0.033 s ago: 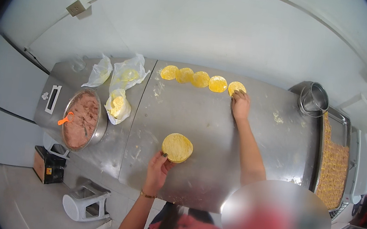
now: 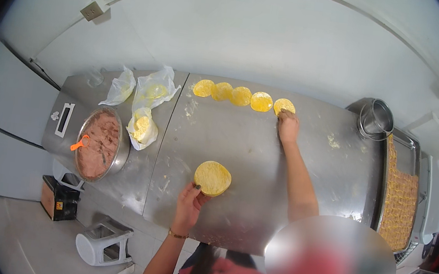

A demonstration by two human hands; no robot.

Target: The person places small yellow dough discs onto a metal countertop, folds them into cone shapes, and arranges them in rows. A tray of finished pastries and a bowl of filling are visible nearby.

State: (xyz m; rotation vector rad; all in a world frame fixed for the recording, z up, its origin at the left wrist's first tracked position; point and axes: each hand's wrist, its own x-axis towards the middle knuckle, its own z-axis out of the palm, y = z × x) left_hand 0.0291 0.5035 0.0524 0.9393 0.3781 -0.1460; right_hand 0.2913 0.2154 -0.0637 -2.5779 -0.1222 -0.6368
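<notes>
My left hand [image 2: 189,205] grips the lower left edge of a stack of round yellow dough wrappers [image 2: 213,178], held over the near part of the steel table. My right hand [image 2: 288,126] reaches to the far side, its fingers closed on the near edge of a single round dough wrapper [image 2: 284,106]. That one is at the right end of a row. To its left lie several more wrappers, among them a pale-dusted one [image 2: 261,101] and one at the far left end [image 2: 203,88]. Some in the row overlap or touch. The fingertips of my right hand are partly hidden.
At left stands a metal bowl [image 2: 125,147] of pinkish ground meat with an orange-handled scoop [image 2: 80,143]. Behind it are opened plastic bags [image 2: 154,91] and a bag of more wrappers [image 2: 143,127]. Metal pots [image 2: 376,119] and a filled tray [image 2: 398,205] sit at right. Flour streaks the steel table [image 2: 241,139].
</notes>
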